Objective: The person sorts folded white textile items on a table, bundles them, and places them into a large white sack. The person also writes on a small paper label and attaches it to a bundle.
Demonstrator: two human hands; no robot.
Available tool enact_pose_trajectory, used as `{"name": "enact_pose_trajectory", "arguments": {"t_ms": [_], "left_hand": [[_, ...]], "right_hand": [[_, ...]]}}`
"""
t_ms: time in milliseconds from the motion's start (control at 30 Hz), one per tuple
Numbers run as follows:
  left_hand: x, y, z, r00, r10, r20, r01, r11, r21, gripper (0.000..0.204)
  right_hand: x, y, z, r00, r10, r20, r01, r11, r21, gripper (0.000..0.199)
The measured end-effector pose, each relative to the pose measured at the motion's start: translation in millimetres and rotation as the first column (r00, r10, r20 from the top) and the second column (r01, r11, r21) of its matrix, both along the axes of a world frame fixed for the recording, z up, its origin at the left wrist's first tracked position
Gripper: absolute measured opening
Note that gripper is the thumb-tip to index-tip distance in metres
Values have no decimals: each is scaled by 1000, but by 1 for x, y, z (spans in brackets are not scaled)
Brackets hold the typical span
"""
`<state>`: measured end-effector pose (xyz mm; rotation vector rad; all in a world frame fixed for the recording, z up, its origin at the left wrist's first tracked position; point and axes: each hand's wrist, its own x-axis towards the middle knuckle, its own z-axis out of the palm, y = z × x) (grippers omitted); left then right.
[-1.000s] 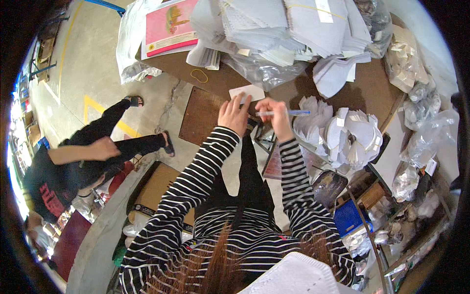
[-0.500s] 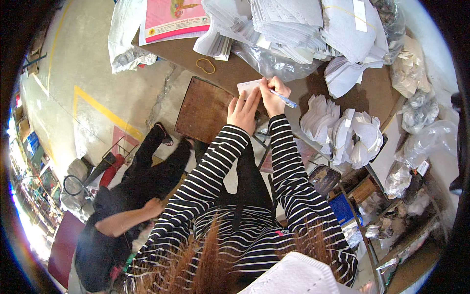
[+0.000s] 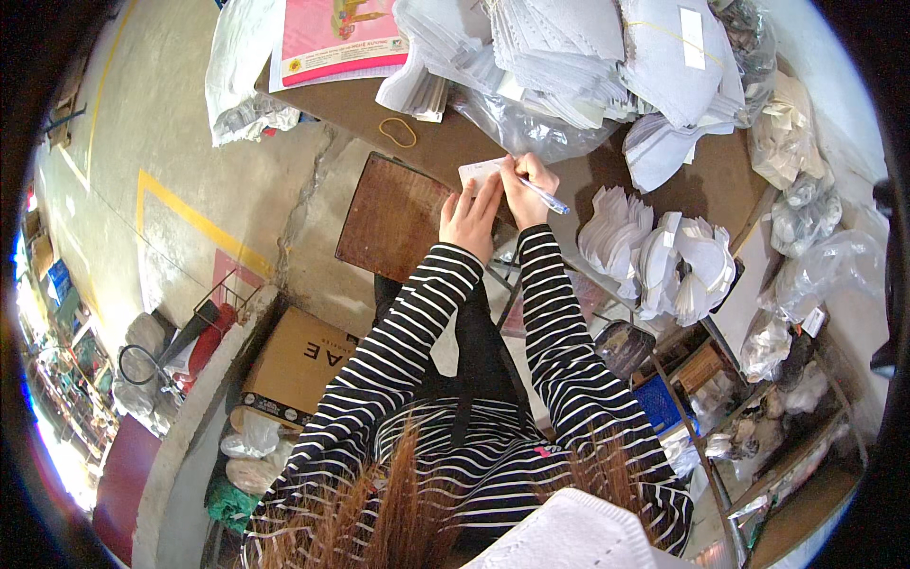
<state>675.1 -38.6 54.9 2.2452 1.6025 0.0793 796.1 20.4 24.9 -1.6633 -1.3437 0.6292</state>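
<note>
My right hand (image 3: 529,190) is closed around a pen (image 3: 550,199) whose tip side is hidden by the fingers, over a small white slip of paper (image 3: 479,172). My left hand (image 3: 468,224) lies flat on the slip's lower part, fingers stretched out, holding it against the brown table (image 3: 417,138). Some marks show on the slip, too small to make out. To the right of my hands stand bundles of white cut pieces (image 3: 614,237), fanned and curved. Further off on the table are stacked white pieces (image 3: 555,57) on clear plastic.
A yellow rubber band (image 3: 398,132) and a pink booklet (image 3: 341,43) lie on the table's left part. A brown wooden stool (image 3: 391,216) stands left of my hands. A cardboard box (image 3: 301,365) sits behind a low wall (image 3: 194,446). Plastic bags (image 3: 810,223) crowd the right.
The person in dark clothes at my lower left has gone out of view, uncovering the cardboard box and low wall. My right hand and the pen have shifted slightly; my left stays on the slip.
</note>
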Motion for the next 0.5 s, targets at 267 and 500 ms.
{"name": "enact_pose_trajectory", "arguments": {"t_ms": [267, 500], "left_hand": [[1, -1, 1, 999, 1, 34, -1, 1000, 6, 72], [0, 0, 3, 1000, -14, 25, 15, 999, -28, 63]], "right_hand": [[3, -2, -5, 998, 15, 63, -15, 1000, 1, 35], [-1, -2, -2, 999, -35, -12, 36, 998, 49, 35]]}}
